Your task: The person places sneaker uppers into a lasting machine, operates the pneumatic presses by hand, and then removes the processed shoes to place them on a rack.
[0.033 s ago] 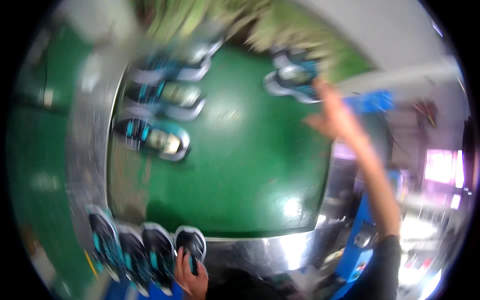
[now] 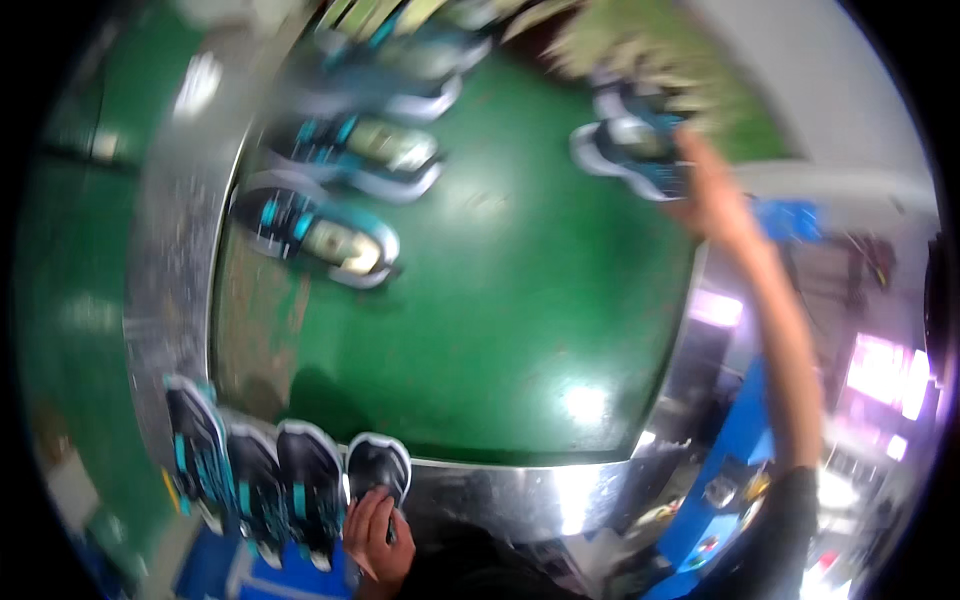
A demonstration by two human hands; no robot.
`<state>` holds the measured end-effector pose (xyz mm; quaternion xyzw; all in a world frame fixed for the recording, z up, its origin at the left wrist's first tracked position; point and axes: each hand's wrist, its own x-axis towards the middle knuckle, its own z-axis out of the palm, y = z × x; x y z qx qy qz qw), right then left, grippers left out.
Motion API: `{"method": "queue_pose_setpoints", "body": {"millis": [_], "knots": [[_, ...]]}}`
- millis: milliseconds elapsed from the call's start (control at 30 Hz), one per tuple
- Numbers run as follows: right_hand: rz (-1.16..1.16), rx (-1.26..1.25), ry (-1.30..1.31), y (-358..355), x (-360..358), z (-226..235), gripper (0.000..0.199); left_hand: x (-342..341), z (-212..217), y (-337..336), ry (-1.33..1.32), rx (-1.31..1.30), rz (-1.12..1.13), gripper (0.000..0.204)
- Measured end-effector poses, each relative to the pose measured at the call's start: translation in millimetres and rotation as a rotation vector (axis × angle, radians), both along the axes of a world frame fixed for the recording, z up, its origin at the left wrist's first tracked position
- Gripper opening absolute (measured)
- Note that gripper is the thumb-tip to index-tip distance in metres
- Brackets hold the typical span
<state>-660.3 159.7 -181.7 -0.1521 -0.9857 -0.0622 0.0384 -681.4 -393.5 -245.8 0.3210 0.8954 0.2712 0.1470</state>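
Note:
Low in the view, my left hand [image 2: 380, 540] is closed around the heel end of a black sneaker [image 2: 380, 462], whose white-edged toe points away from me. Three similar black and teal sneakers stand in a row to its left, the closest being this sneaker [image 2: 310, 475]. My right arm stretches far forward. At its end, the blurred right hand [image 2: 716, 195] is up against the near right side of a dark sneaker with a white sole [image 2: 637, 160] on the green surface. Its fingers are too smeared to tell whether they grip.
The green surface [image 2: 480, 330] has a metal rim [image 2: 490, 495]. Along its left side lie several sneakers, the nearest teal and black [image 2: 320, 240]. Pale green strips [image 2: 590, 40] hang at the far end. A blue machine [image 2: 715, 500] stands at the right.
The view has shifted and turned slightly. My right hand, earlier with its thumb spread beside the far sneaker, is now closer against it. My left hand keeps its hold.

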Motion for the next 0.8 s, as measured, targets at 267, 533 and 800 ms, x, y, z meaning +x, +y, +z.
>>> {"method": "queue_pose_setpoints", "body": {"millis": [267,533,800], "knots": [[-0.286,0.054,-0.136,-2.3,-68.5,-66.5,0.048,-2.8,-7.0,-38.0,0.024,-0.049,0.15,0.014],[-0.845,-0.694,0.229,-364.4,181.5,14.9,0.08,4.5,51.7,-53.0,-0.421,0.306,0.149,0.046],[0.305,-0.567,0.524,-377.0,315.4,249.7,0.061,106.1,233.8,57.4,-1.695,0.352,-0.266,0.065]]}}
